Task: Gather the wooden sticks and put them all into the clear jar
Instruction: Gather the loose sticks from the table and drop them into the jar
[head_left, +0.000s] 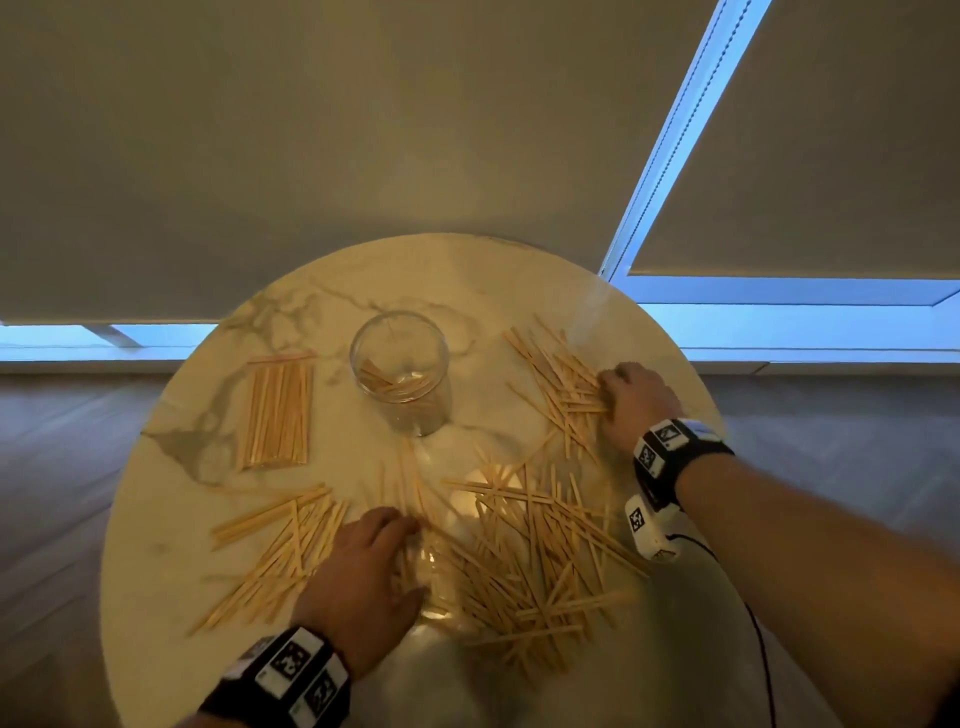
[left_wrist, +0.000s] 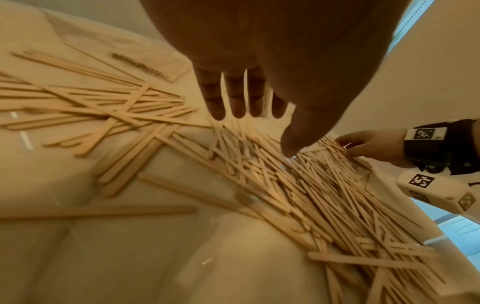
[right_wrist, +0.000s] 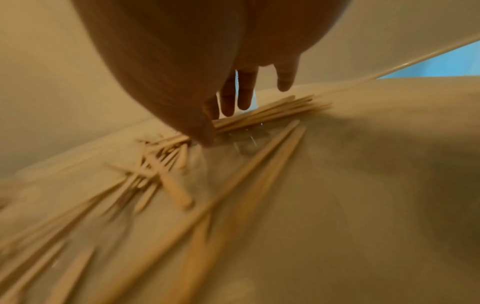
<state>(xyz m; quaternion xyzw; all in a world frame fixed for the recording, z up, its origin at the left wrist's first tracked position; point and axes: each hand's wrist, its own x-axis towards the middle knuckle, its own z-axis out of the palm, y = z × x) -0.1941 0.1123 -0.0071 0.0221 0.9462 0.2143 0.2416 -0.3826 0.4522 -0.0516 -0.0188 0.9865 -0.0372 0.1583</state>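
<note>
— Head view first: what are the hands doing?
— The right hand (head_left: 631, 402) lies palm down at the far right of the table, its fingers (right_wrist: 228, 96) straight and spread, their tips on a loose fan of wooden sticks (head_left: 558, 387); it grasps none of them. The left hand (head_left: 363, 571) sits near the front edge, fingers (left_wrist: 215, 98) extended and parted, tips touching the sticks of the big central pile (head_left: 530, 551), nothing pinched.

— And the jar?
— The clear jar (head_left: 400, 364) stands upright at the far middle, between the hands and beyond them, mouth open, a few sticks lying slanted in its bottom.

— How do the other sticks lie?
— A tidy row (head_left: 280, 410) at the far left has its long axes running near to far. A near-left bundle (head_left: 275, 551) slants from near left to far right. The central pile is crossed every way.

— The surface and room?
— A round, pale, marble-veined table (head_left: 156, 519), a wooden floor (head_left: 62, 457) below, drawn beige blinds (head_left: 260, 130) behind with blue light along the window frame (head_left: 691, 109).
</note>
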